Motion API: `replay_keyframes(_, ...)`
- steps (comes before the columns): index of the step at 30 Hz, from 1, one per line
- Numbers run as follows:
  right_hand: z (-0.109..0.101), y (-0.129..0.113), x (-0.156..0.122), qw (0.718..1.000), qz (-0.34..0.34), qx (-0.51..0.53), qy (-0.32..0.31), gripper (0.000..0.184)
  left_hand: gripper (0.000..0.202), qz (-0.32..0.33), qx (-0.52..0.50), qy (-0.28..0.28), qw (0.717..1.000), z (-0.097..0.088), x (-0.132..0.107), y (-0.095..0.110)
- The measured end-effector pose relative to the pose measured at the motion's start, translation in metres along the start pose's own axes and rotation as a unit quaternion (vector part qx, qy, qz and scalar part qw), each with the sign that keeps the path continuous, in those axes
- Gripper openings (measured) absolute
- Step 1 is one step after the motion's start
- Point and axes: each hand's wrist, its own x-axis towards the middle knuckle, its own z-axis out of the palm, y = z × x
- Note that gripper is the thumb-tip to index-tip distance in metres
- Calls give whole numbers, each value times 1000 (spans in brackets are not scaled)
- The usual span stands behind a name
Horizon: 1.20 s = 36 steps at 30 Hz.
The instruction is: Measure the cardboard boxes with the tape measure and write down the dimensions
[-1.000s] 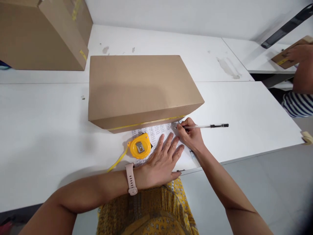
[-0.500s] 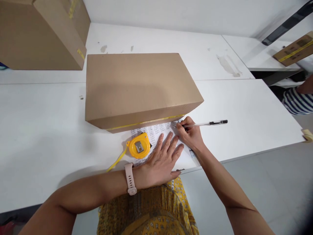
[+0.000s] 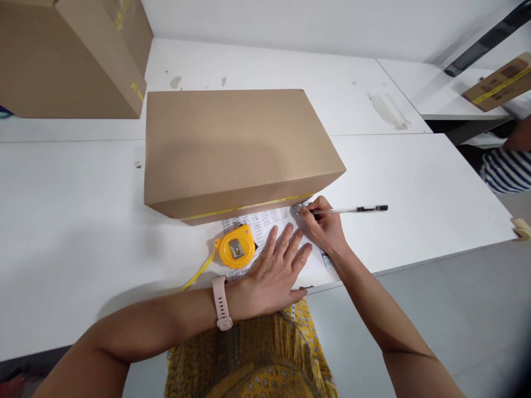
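Observation:
My right hand pinches a clear pen with a black cap end, its tip down by the paper close to the box's front edge. Flat on the sheet of paper lies my left hand, fingers spread. Columns of handwriting cover the sheet, and its far edge meets the box. A yellow tape measure rests on the paper's left part, left of my left hand, its yellow strap trailing to the front left. Just beyond both hands stands a closed brown cardboard box with yellow tape along its front side.
A larger cardboard box stands at the back left of the white table. On the far right are a smaller taped box, a dark bar against the wall, and a person's striped sleeve.
My right hand and the pen have shifted very slightly to the right. The left hand, tape measure and box stay where they were.

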Motion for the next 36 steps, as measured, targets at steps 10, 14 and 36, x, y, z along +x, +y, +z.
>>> replay_keyframes(10, -1, -3, -1, 1000, 15, 5, -5, 22, 87, 1, 2, 0, 1000, 4, 1, 0)
replay_keyframes(14, -1, -2, 0, 1000, 17, 4, 0, 22, 89, -3, -3, 1, 1000, 6, 1, 1)
replay_keyframes(36, -2, -2, 0, 1000, 13, 0, 1, 23, 86, 2, -3, 5, 1000, 3, 0, 0)
